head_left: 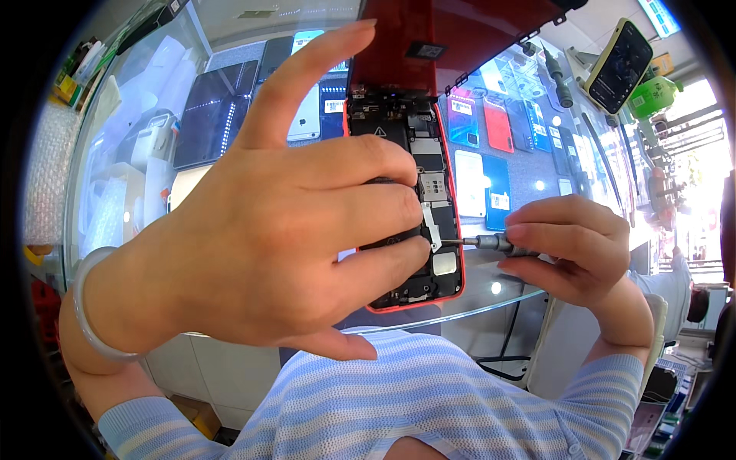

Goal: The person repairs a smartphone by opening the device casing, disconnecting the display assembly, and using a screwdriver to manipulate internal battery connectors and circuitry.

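Note:
An opened phone [448, 180] with a red rim lies on the glass counter, its inner parts exposed. Its red-backed front panel [468, 38] stands raised at the far end. My left hand [253, 207] spans the phone, steadying it with curled fingers, while one stretched finger reaches up to the panel. The thumb sticks out apart near the front edge. Under my palm the phone's left side is hidden. My right hand [571, 245] is closed around a grey screwdriver [491, 242], its tip at a small silvery bracket [432, 228] inside the phone, close to my left fingertip.
Below the counter's glass [491, 264] lie several phones, including a red one [497, 125], and a dark tablet [216, 111]. A phone on a stand [619, 67] and a green bottle [653, 97] are at the far right. Bubble wrap [50, 176] hangs at the left.

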`<state>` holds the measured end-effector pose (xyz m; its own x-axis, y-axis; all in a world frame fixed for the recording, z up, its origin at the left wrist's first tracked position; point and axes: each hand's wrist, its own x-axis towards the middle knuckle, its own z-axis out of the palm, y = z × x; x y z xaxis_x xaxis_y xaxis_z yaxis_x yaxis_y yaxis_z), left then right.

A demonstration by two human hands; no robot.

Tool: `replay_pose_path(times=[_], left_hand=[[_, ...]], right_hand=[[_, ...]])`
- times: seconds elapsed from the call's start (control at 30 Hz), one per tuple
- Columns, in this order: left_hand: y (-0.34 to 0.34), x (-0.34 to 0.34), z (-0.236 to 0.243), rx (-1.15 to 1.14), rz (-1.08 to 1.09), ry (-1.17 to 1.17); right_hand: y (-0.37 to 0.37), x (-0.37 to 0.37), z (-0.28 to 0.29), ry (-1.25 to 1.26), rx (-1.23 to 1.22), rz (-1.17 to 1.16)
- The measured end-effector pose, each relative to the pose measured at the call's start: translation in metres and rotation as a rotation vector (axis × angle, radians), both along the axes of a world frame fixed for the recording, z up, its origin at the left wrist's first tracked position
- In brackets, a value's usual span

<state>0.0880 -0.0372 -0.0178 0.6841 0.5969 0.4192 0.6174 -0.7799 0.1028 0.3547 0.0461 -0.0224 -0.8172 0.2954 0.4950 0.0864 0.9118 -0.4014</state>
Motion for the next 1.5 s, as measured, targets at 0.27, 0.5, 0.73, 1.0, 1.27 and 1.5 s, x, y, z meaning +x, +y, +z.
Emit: replay_pose_path(times=[0.27,0.5,0.73,1.0,1.27,1.5], left_hand=[[0.012,-0.005,-0.034,0.178,-0.104,-0.193],[0.018,-0.006,-0.039,0.22,-0.152,-0.228],[0.021,-0.008,-0.05,0.267,-0.183,-0.299],[0.019,-0.005,-0.055,0.283,-0.159,-0.326],[-0.002,-0.001,-0.001,0.007,-0.025,-0.05],[-0.004,-0.001,0.0,0.013,-0.016,-0.041]], right_hand=[[-0.01,-0.003,0.013,-0.078,0.346,0.052],[-0.035,-0.014,0.046,-0.307,0.442,-0.066],[-0.031,-0.027,0.061,-0.367,0.526,0.005],[-0.025,-0.016,0.053,-0.234,0.223,-0.104],[-0.023,-0.003,0.013,-0.212,-0.152,-0.111],[-0.04,-0.013,0.01,-0.305,-0.004,-0.089]])
